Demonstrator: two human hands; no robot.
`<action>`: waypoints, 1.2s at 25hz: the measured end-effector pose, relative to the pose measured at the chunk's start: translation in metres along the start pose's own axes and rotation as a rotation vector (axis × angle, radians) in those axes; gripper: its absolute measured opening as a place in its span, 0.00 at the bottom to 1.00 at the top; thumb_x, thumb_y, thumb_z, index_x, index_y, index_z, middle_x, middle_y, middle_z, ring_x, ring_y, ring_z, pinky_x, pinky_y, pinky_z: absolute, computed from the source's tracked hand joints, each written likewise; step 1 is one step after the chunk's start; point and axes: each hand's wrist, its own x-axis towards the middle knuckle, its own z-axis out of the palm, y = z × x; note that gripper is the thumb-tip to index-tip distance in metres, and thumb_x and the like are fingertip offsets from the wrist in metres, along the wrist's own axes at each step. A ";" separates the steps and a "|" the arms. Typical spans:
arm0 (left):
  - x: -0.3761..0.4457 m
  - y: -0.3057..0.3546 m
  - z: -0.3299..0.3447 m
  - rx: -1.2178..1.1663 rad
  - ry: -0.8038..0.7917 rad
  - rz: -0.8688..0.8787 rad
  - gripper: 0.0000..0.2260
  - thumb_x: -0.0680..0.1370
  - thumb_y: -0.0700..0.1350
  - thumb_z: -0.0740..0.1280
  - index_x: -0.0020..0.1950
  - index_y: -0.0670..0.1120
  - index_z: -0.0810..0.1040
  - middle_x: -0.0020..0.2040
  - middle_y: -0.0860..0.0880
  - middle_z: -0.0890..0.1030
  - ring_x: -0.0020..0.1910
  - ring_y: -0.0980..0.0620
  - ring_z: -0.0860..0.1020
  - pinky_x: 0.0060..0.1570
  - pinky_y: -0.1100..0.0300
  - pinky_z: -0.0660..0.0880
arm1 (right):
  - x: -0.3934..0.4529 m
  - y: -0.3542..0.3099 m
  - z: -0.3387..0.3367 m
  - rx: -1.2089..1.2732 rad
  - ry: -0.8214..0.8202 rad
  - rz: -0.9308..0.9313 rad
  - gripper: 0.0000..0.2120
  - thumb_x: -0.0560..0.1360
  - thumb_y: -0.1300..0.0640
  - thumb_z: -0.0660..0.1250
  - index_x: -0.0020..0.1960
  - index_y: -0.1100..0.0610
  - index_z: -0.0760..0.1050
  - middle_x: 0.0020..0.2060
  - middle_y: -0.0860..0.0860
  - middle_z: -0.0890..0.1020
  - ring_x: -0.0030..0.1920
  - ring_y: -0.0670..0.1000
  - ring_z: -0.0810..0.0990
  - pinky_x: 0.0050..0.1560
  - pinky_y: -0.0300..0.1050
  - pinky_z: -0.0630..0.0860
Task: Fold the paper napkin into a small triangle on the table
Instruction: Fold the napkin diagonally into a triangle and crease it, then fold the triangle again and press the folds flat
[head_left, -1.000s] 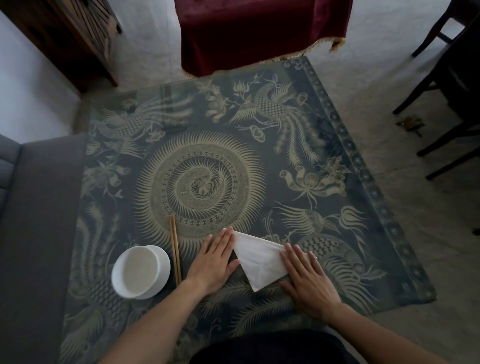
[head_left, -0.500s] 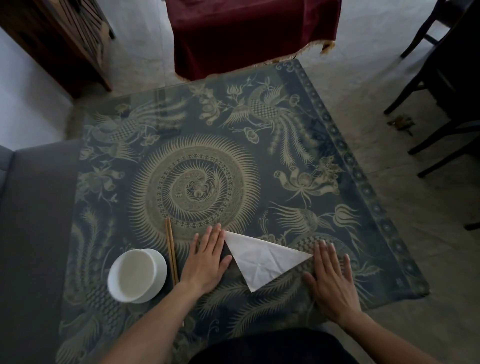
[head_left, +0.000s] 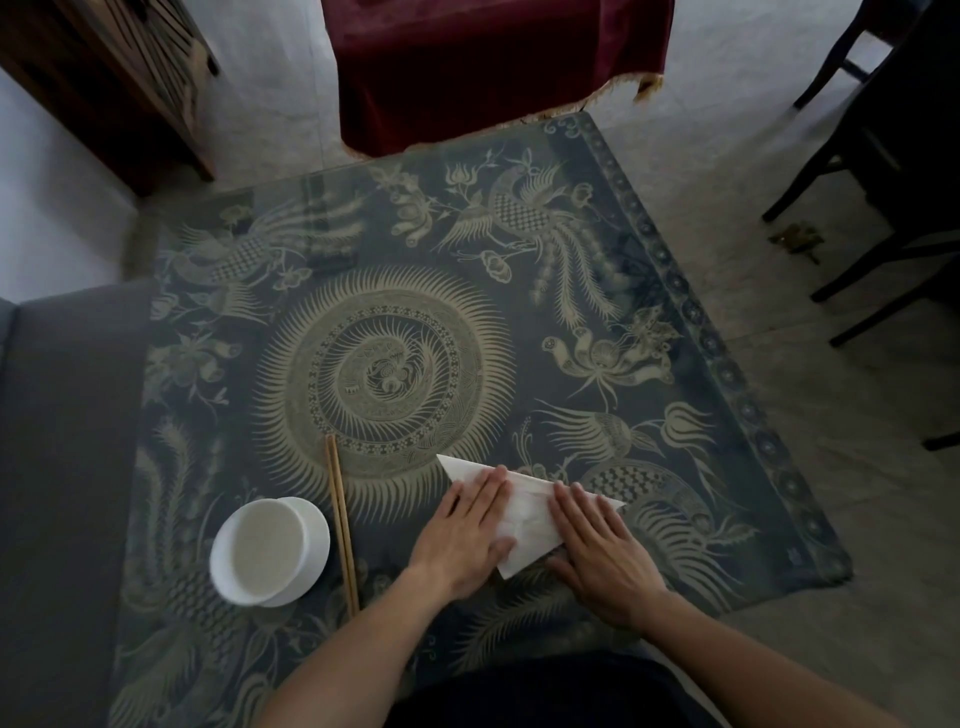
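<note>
A person's two bare hands press flat on a white paper napkin (head_left: 524, 514) near the front edge of a table (head_left: 675, 322) covered in a dark blue cloth with pale birds and a spiral sun. The napkin is already a triangle: its long edge runs from a far-left tip, just beyond the left hand's fingertips, down and rightward to a tip by the right hand, and its third corner points back toward the person, between the two wrists.

The left hand (head_left: 467, 535) lies palm down over the left part of the paper, fingers straight and close together, gripping nothing. The right hand (head_left: 597, 545) lies the same way over the right part, fingers extended toward the long edge, and likewise only presses. Both hands touch the paper; neither is clearly nearer, though the left covers more of it.

The step in hand appears to be flattening the crease. Any further fold to shrink the triangle would likely bring one tip of the long edge across to the other.

A white bowl (head_left: 270, 551) stands near the front-left corner, with wooden chopsticks (head_left: 340, 525) just beside it, between bowl and napkin and touching neither.
</note>
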 end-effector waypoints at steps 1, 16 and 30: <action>-0.002 -0.006 0.000 -0.006 -0.005 -0.036 0.31 0.82 0.61 0.42 0.78 0.46 0.34 0.77 0.50 0.32 0.75 0.54 0.30 0.75 0.50 0.36 | -0.004 0.006 0.001 0.010 0.000 0.037 0.36 0.80 0.36 0.43 0.78 0.59 0.45 0.78 0.54 0.47 0.77 0.55 0.44 0.73 0.54 0.44; -0.012 -0.048 -0.007 -0.015 0.070 -0.236 0.34 0.79 0.65 0.37 0.79 0.46 0.43 0.80 0.49 0.44 0.78 0.47 0.39 0.73 0.45 0.36 | -0.030 0.033 -0.004 0.036 0.030 0.289 0.35 0.80 0.38 0.45 0.78 0.60 0.49 0.78 0.55 0.50 0.77 0.55 0.46 0.73 0.58 0.45; 0.041 -0.042 -0.057 -0.075 0.108 -0.202 0.19 0.74 0.51 0.67 0.65 0.55 0.72 0.61 0.52 0.73 0.61 0.50 0.70 0.64 0.52 0.63 | 0.029 -0.004 -0.026 -0.057 -0.120 -0.212 0.34 0.81 0.41 0.49 0.78 0.55 0.37 0.77 0.52 0.39 0.76 0.53 0.38 0.74 0.54 0.37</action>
